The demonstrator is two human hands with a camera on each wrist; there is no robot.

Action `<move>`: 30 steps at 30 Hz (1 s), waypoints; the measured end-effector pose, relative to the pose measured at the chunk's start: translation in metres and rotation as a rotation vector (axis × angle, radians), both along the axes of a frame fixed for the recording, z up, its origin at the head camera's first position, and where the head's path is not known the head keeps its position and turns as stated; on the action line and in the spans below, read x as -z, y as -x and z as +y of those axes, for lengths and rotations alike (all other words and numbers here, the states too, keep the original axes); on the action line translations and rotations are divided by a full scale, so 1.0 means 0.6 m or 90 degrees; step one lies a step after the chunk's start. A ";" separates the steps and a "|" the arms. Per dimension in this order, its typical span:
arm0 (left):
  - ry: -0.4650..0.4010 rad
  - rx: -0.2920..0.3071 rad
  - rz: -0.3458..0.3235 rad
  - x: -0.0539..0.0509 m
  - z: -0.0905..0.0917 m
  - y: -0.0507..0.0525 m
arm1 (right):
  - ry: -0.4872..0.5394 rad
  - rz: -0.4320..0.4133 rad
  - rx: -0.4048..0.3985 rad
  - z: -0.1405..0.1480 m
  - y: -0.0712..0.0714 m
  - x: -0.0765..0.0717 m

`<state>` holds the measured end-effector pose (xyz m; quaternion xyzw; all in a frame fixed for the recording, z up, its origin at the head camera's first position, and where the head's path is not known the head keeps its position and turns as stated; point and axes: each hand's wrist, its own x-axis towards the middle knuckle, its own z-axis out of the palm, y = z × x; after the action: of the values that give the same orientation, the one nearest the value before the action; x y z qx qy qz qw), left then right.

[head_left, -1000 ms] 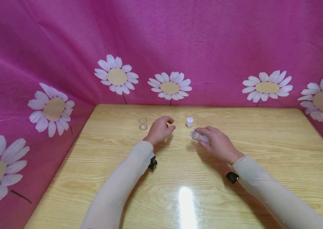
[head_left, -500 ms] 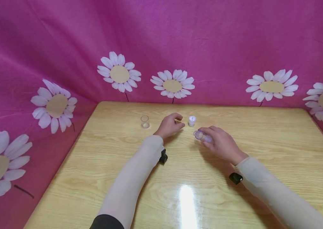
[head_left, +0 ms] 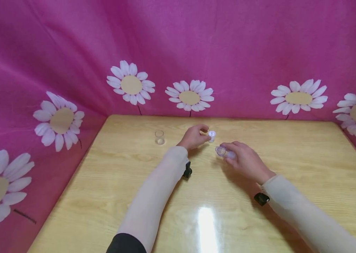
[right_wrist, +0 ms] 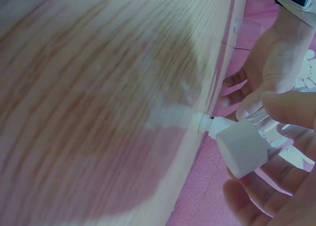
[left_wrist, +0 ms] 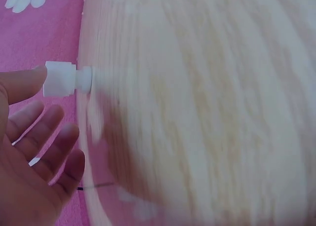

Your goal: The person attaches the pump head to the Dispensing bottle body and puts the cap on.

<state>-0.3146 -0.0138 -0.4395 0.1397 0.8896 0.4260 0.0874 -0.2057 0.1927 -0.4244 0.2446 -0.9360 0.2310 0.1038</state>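
On the table's far part stands a small white stemmed piece, wider at its top than at its foot. My left hand is beside it; in the left wrist view the thumb lies at its wide top, and the other fingers are loosely bent away from it. My right hand holds a small clear cup with a white end above the table, tilted with its round rim towards the left. The right wrist view shows the white end between thumb and fingers.
Farther left, another clear cup stands upright on the wooden table. A pink cloth with daisies hangs behind the table's back edge and along the left side.
My left hand has moved right, from between the standing clear cup and the white piece up to the white piece. The right hand still holds its cup, nearly in place.
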 end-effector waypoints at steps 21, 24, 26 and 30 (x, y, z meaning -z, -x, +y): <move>0.022 0.000 0.021 0.018 0.001 -0.002 | 0.006 -0.011 0.006 0.005 -0.003 0.005; 0.023 -0.001 0.021 0.018 0.000 -0.003 | 0.010 -0.014 0.003 0.006 -0.002 0.006; 0.029 -0.002 0.029 0.018 -0.001 -0.003 | 0.010 -0.015 0.003 0.005 0.000 0.006; 0.048 -0.005 0.047 0.013 -0.004 -0.004 | 0.008 -0.020 0.009 0.004 0.001 0.004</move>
<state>-0.3121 -0.0160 -0.4472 0.1485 0.9081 0.3871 0.0579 -0.2061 0.1952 -0.4267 0.2338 -0.9377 0.2399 0.0921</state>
